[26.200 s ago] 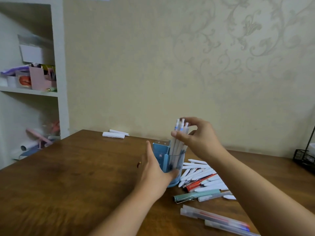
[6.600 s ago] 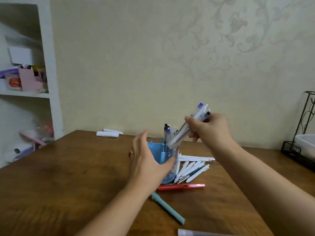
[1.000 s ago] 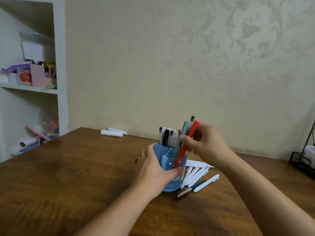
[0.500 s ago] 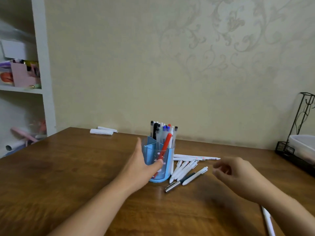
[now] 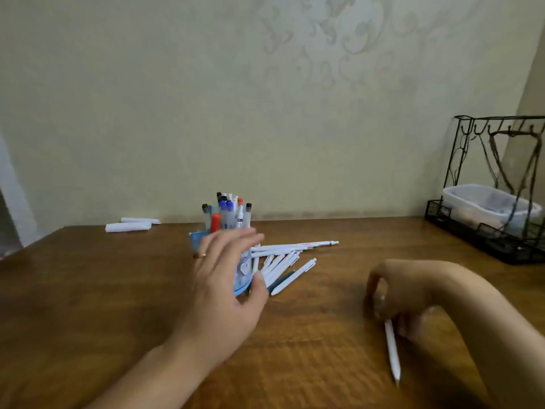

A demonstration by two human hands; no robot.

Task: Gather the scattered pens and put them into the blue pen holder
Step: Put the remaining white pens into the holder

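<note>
Glossy brown wood-grain table (image 5: 88, 305) stood against pale damask wallpaper; left hand (image 5: 227, 284) cupped, fingers spread, round the translucent blue pen holder (image 5: 244, 276) at 12 o'clock; right hand (image 5: 410, 293) pinched a slim white pen (image 5: 392, 352) at 3.

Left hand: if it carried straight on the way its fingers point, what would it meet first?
The left hand is already around the blue pen holder, fingers pointing up and away. Beyond them, the first thing looks like the long white pens behind the holder, though depth is unclear.
</note>
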